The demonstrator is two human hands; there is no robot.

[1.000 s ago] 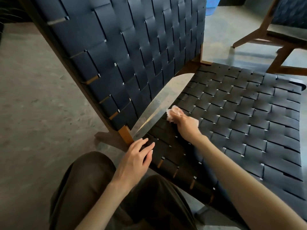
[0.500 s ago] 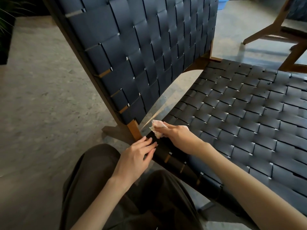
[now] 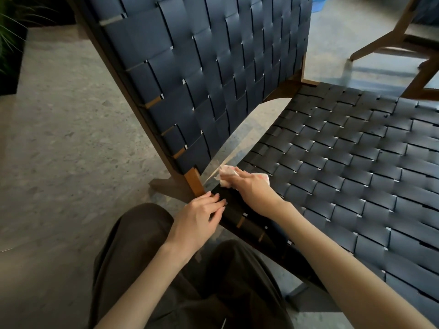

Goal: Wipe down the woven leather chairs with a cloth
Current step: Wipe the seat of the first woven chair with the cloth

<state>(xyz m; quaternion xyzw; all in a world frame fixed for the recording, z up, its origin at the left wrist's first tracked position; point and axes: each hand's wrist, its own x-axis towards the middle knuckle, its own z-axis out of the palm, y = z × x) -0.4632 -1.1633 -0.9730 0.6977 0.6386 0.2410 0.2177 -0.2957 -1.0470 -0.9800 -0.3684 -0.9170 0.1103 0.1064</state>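
My right hand [image 3: 251,188] gripped the cloth [image 3: 225,173] at the near-left corner of the woven seat [image 3: 356,162], left hand [image 3: 199,214] flat and bracing it; firm pressure along the weave seemed best.

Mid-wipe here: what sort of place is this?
Likely a lounge or furniture showroom, indoors: a polished speckled stone floor, a second wooden-framed chair beyond the woven leather chair, and grassy plant leaves at left.

Cloth [image 3: 226,172] and right hand [image 3: 254,189] now apparently at the seat [image 3: 356,176] corner
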